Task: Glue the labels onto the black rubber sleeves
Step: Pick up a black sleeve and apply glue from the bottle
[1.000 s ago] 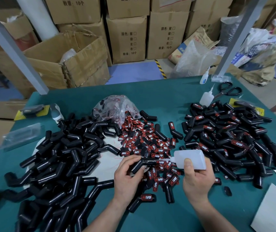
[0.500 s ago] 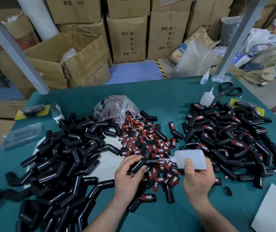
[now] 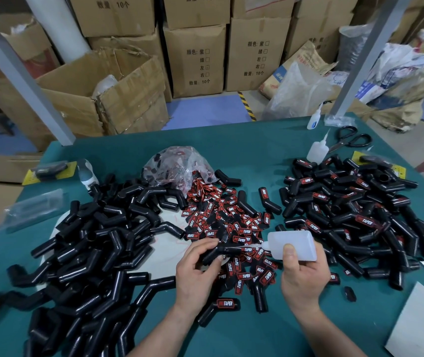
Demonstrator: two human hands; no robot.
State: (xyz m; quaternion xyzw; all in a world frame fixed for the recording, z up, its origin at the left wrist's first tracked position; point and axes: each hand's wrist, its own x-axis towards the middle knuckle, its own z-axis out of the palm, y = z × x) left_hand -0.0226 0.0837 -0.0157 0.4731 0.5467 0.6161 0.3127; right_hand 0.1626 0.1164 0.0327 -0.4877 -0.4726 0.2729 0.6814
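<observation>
Hands work over green table before stacked cartons.

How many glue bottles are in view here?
3: one glue bottle held in the right hand, one beside the scissors, one at the table's far edge. None seems hidden.

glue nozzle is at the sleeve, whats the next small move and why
Probably squeeze the bottle gently for a dab of glue. The right hand holds it sideways, nozzle meeting the sleeve gripped in the left hand. The sleeve shows no label yet.
</observation>
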